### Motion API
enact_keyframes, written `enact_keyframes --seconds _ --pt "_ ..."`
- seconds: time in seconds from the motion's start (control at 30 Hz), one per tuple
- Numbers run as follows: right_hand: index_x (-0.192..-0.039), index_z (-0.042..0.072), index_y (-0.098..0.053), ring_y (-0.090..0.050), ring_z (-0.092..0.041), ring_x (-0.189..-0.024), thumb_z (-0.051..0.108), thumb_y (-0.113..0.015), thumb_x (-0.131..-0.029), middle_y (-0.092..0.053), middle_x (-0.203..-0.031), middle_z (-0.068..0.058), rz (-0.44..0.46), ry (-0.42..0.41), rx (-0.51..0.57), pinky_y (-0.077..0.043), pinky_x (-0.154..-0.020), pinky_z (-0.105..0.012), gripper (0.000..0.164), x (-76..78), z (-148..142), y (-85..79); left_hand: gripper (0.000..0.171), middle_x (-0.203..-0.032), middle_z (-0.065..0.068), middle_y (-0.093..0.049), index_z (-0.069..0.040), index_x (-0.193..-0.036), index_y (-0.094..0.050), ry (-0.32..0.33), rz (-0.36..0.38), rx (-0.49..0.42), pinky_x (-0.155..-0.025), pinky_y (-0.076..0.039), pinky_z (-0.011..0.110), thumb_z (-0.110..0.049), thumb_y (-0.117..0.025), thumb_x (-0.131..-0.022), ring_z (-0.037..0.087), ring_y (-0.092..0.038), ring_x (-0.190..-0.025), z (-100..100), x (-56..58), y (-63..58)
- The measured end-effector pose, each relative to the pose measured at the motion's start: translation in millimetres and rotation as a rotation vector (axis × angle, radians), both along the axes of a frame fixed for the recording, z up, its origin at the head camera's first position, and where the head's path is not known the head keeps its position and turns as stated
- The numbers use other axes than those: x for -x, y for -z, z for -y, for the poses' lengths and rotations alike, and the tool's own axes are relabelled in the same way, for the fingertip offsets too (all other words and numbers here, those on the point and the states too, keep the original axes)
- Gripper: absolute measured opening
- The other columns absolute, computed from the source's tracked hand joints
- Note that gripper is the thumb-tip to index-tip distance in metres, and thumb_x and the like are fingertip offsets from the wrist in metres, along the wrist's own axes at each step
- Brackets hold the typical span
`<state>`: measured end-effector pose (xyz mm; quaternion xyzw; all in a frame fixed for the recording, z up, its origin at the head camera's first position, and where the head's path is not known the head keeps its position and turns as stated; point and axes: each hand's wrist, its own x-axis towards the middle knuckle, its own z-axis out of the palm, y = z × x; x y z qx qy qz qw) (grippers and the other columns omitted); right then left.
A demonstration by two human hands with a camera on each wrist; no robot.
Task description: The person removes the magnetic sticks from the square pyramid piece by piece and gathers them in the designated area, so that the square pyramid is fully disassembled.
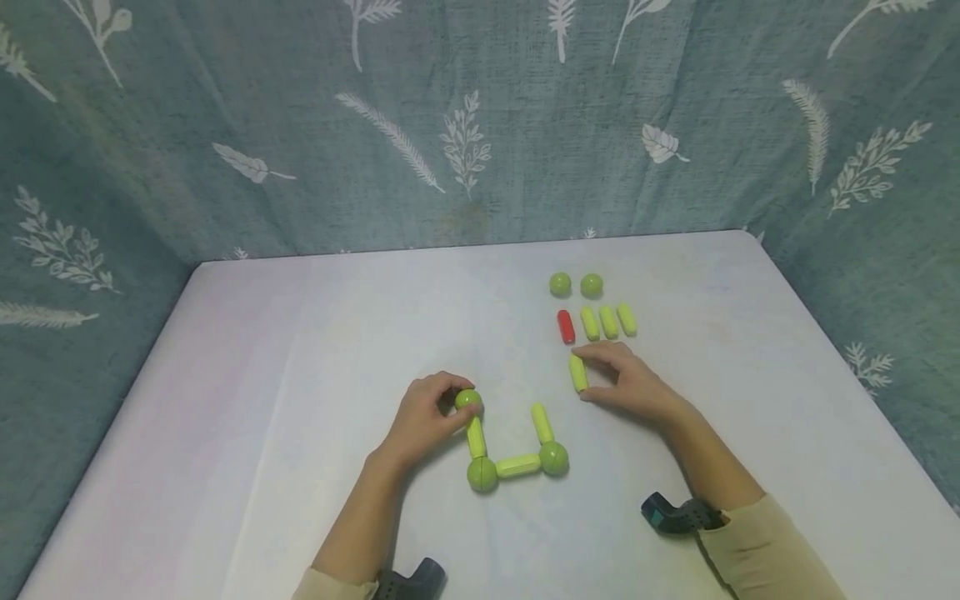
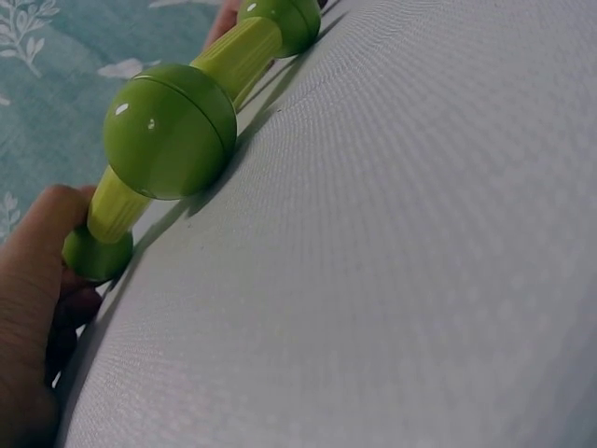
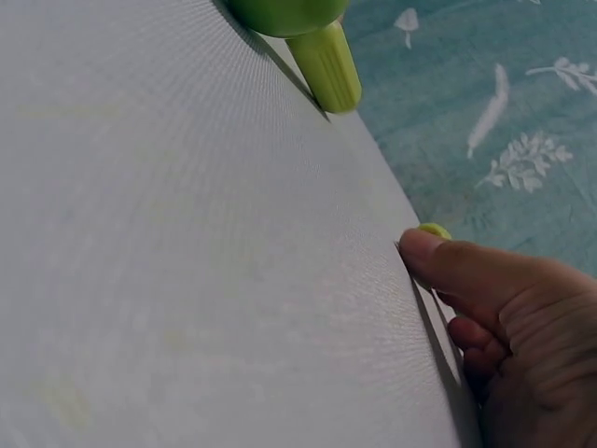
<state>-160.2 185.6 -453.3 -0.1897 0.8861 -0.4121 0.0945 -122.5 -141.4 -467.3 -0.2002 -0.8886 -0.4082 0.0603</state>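
Observation:
My left hand (image 1: 426, 418) grips a green ball (image 1: 468, 401) at the upper left end of a U-shaped chain. From that ball a yellow-green rod (image 1: 476, 437) runs down to a corner ball (image 1: 482, 474). A second rod (image 1: 519, 466) joins it to another green ball (image 1: 554, 458), from which a third rod (image 1: 542, 423) points away, its far end free. My right hand (image 1: 633, 385) pinches a loose yellow-green rod (image 1: 577, 373) by its ends between thumb and fingers, right of the chain. In the right wrist view the thumb hides most of that rod.
Beyond my right hand lie a red rod (image 1: 566, 327) and a row of yellow-green rods (image 1: 609, 322). Two green balls (image 1: 560, 284) sit behind them. The white table (image 1: 360, 317) meets a teal leaf-patterned cloth (image 1: 300, 200) at its back and sides.

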Motion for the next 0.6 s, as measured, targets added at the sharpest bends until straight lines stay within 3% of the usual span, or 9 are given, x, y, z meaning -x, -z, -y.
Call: enact_keyframes --seconds 0.43,0.6 --pt "-0.134 0.011 -0.049 -0.04 -0.032 -0.13 0.017 -0.079 -0.075 -0.044 -0.139 -0.011 0.069 0.029 0.039 -0.032 -0.107 -0.05 0.066 1.8 1.2 -2.5 0.027 -0.089 -0.004 -0.065 -0.012 -0.103 -0.066 -0.001 0.004 0.013 -0.076 -0.043 0.03 -0.025 -0.073 -0.081 0.01 -0.052 -0.08 -0.1 -0.7 -1.9" --pt "-0.131 0.011 -0.053 -0.041 -0.031 -0.129 0.017 -0.078 -0.076 -0.047 -0.136 -0.011 0.051 0.016 0.061 -0.032 -0.108 -0.05 0.061 2.7 1.2 -2.4 0.026 -0.089 -0.004 -0.064 -0.011 -0.103 -0.066 -0.003 0.014 0.004 -0.075 -0.042 0.031 -0.024 -0.072 -0.081 0.011 -0.051 -0.079 -0.2 -1.2 -3.7"
